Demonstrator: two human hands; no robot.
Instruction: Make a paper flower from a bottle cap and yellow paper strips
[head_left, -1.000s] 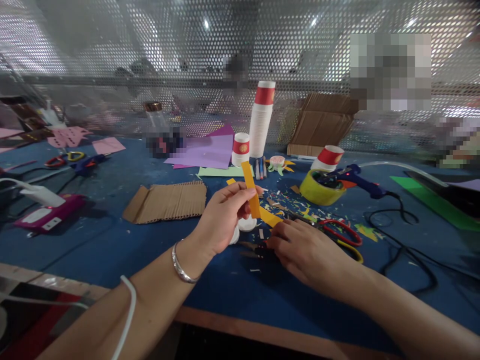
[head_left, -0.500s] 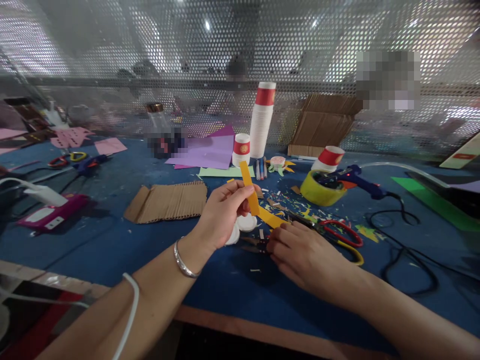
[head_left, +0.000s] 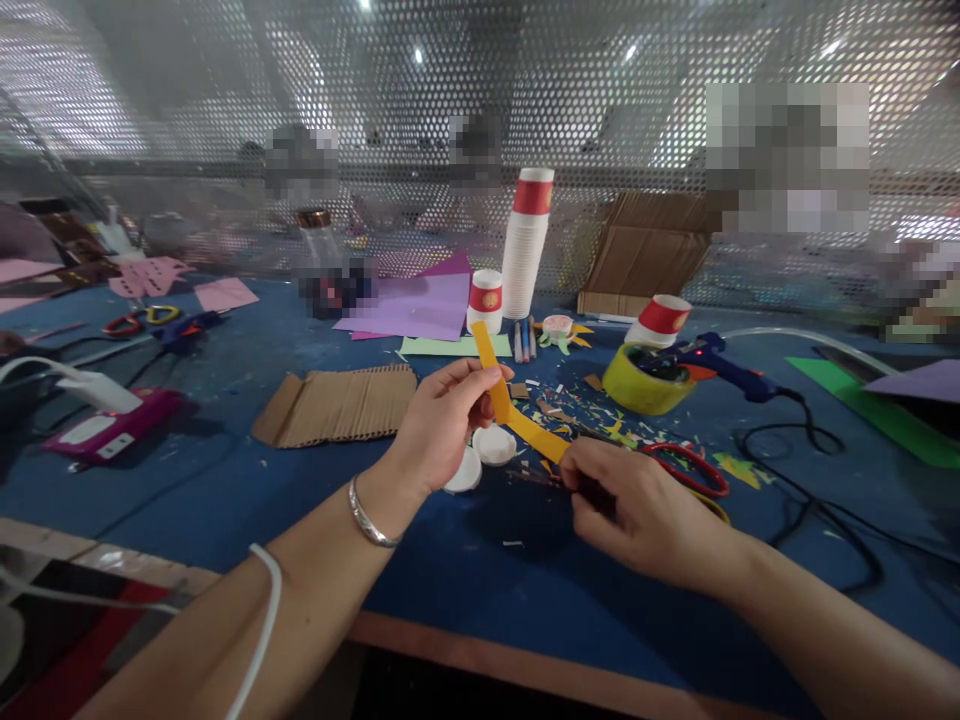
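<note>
A yellow paper strip (head_left: 534, 432) is pinched between the thumb and fingers of my left hand (head_left: 448, 415), its short upper end standing up above the thumb. The strip bends and runs right to the knuckles of my right hand (head_left: 637, 500), where its far end is hidden. My right hand is curled around a pair of small snips (head_left: 535, 477), blurred, with dark blades pointing left; the grip is mostly covered. Two white paper discs (head_left: 494, 446) lie below my left hand. Behind my right hand rest scissors with red and yellow handles (head_left: 694, 470).
Paper scraps (head_left: 622, 425) litter the blue table (head_left: 450, 570). Around them are corrugated cardboard (head_left: 345, 402), a tall cup stack (head_left: 523, 265), marker pens (head_left: 525, 340), yellow tape (head_left: 646, 380) and a blue glue gun (head_left: 727, 368) with a trailing cord. A purple power strip (head_left: 112, 425) sits left.
My right hand has moved a little right and tightened its curl, and the snips have shifted right with it. The yellow strip now sags in a curve. My left hand has barely moved.
</note>
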